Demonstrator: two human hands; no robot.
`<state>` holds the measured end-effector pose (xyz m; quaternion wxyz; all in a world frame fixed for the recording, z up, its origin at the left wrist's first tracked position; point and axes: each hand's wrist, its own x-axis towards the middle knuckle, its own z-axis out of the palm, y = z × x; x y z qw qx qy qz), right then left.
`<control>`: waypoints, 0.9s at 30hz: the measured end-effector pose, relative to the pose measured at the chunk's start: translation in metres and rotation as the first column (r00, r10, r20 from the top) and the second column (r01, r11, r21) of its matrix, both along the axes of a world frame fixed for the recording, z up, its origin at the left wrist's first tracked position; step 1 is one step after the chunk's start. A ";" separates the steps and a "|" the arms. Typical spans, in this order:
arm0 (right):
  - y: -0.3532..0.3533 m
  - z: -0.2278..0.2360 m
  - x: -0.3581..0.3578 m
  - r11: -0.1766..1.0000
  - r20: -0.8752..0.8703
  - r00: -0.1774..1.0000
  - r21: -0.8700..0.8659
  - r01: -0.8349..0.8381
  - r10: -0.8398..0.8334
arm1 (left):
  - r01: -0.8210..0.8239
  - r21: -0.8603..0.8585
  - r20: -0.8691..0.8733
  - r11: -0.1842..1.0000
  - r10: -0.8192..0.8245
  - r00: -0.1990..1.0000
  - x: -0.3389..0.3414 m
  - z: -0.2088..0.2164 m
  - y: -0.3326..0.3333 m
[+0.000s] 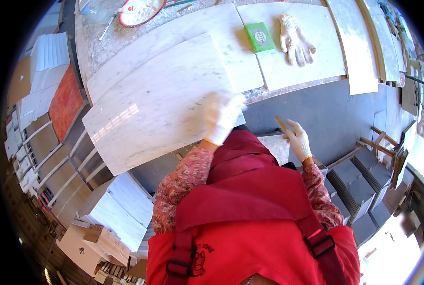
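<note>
A white marble slab [159, 90] with grey veins lies tilted across the bench, its near edge overhanging toward me. My left hand [219, 116], in a white knit glove, is at the slab's right edge; motion smears its fingers. Away from the slab, my right hand [298, 141], also gloved, pinches a thin flat tan strip [280, 123] between thumb and fingers. Further marble slabs [312, 71] lie flat behind. On them rest a green rectangular block [259, 37] with a pale round mark and a loose white glove [296, 42].
At the far left of the bench sit a red-rimmed dish [140, 12] and a slim white pen-like stick [108, 26]. Stacked slabs [119, 209] and a cardboard box [86, 247] stand at lower left. Grey tile stacks [357, 183] and a wooden frame [383, 140] are at right.
</note>
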<state>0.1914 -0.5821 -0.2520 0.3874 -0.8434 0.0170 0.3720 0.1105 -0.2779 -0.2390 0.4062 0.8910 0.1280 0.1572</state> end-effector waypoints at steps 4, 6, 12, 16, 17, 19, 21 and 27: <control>0.010 0.006 0.014 0.999 0.010 1.000 0.026 0.020 -0.021 | 0.083 0.507 -0.229 0.858 0.041 0.973 -0.028 -0.027 0.032; 0.031 0.022 0.023 1.000 0.024 1.000 0.019 -0.018 0.018 | 0.367 0.637 -0.471 0.678 -0.034 0.882 -0.042 -0.032 0.018; 0.118 0.057 0.034 0.984 0.231 0.973 0.171 -0.052 0.011 | 0.708 0.217 -0.292 0.672 -0.648 0.704 -0.053 -0.032 -0.048; 0.208 0.062 0.038 0.951 0.242 0.969 0.283 -0.123 0.053 | 0.679 0.148 -0.021 0.719 -0.684 0.729 -0.069 -0.015 -0.010; 0.237 0.067 0.039 0.941 0.301 0.951 0.297 -0.163 0.069 | 0.607 0.232 -0.042 0.760 -0.615 0.787 -0.071 0.000 0.009; 0.299 0.069 0.049 0.918 0.421 0.898 0.294 -0.266 0.125 | 0.484 0.281 -0.149 0.829 -0.460 0.875 -0.089 0.015 0.051; 0.366 0.069 0.062 0.921 0.587 0.792 0.194 -0.339 0.168 | 0.368 0.265 -0.239 0.891 -0.309 0.920 -0.119 0.008 0.080; 0.520 0.056 0.093 0.959 0.816 0.526 -0.114 -0.258 0.239 | 0.349 -0.093 -0.028 0.933 -0.353 0.935 -0.163 -0.039 0.099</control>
